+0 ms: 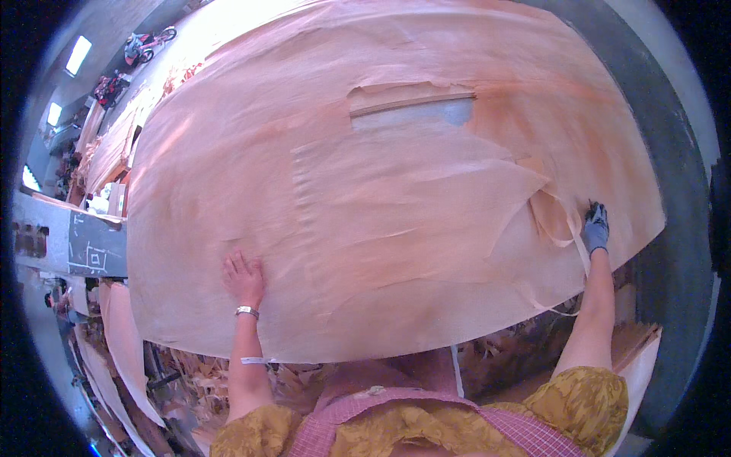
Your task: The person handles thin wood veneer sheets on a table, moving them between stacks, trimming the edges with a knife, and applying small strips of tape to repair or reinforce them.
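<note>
A large, thin, tan wood veneer sheet [228, 175] lies spread in front of me, its near edge curving past my waist. My left hand [245, 279], bare with a watch at the wrist, rests flat on its left part, fingers spread. Toward the right edge, my right hand [596, 227] wears a grey glove with dark fingertips; its fingers reach out over the sheet. Beside this hand curls a narrow loose veneer strip [576, 232], hanging past the near edge. A torn veneer flap [544, 213] lifts just left of it. Farther back, a ragged hole [411, 114] shows layered edges and a pale surface beneath.
Scraps of torn veneer [205, 377] lie below the near edge. A grey beam with chalk marks [97, 244] stands at the left, with leaning veneer sheets [126, 343] under it. At the far left are stacked veneer [114, 152] and a parked motorbike [145, 47]. A grey wall-like surface [681, 167] borders the right.
</note>
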A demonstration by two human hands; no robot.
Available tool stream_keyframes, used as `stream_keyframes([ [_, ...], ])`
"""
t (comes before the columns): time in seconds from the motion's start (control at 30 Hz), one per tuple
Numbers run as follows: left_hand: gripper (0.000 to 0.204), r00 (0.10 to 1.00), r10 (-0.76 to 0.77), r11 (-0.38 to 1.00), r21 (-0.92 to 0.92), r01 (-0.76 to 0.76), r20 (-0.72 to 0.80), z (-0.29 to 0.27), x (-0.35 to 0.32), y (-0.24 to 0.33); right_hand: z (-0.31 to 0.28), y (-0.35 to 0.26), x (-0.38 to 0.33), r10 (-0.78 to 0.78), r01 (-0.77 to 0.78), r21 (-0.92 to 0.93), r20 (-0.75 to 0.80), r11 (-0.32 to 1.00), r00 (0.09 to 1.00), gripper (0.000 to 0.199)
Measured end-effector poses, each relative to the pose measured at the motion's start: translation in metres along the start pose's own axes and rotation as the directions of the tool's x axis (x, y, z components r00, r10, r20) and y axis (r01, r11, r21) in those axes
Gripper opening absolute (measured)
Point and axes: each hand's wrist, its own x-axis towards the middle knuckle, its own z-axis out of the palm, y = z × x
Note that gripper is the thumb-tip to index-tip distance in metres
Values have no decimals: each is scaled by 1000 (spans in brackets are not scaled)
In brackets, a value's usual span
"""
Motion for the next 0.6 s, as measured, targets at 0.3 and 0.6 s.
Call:
stream_keyframes([
  [0.3,70,996,64,997,-42,-67,-63,10,-39,-10,35,104,-21,-171,183,185,-77,966,982,45],
  [0.6,74,998,-28,998,-49,25,-60,2,-122,-14,33,138,-14,-76,86,98,-100,992,992,45],
])
